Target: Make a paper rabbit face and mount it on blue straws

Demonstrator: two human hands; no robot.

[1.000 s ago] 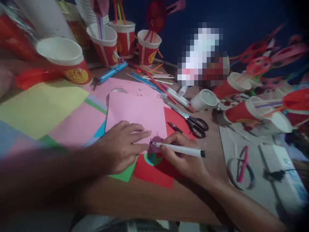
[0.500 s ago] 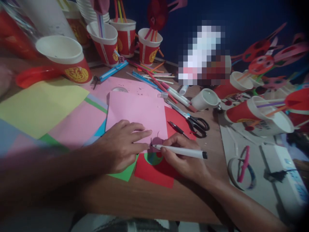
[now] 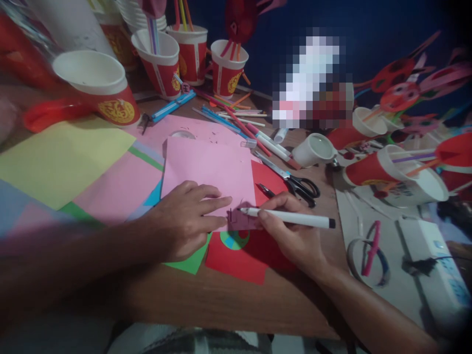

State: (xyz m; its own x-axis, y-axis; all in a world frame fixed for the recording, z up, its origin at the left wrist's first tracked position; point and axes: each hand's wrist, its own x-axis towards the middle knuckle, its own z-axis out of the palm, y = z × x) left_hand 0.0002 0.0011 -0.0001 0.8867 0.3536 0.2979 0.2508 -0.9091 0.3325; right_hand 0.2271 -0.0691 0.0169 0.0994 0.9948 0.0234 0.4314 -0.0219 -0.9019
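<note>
A pink sheet of paper [image 3: 206,169] lies before me with a short black stroke and faint curved lines near its lower right corner. My left hand [image 3: 188,219] rests flat on its lower left part, fingers stretched out. In my right hand [image 3: 291,236] is a white marker [image 3: 295,217] with a black end, pinched between thumb and fingers. The marker's tip is at the faint lines, right of the black stroke; whether it touches the paper I cannot tell. Under the pink sheet lie red paper [image 3: 239,263] and green paper [image 3: 190,260].
Black-handled scissors [image 3: 302,187] and a black pen [image 3: 265,190] lie to the right. Yellow paper [image 3: 66,157] covers other sheets at left. A white cup [image 3: 315,150], red paper cups [image 3: 230,73] and loose sticks stand or lie behind. A tape roll [image 3: 368,263] sits far right.
My right hand has shifted up and to the right with the marker, its tip leaving the black stroke. That stroke now shows uncovered. My left hand stays in place.
</note>
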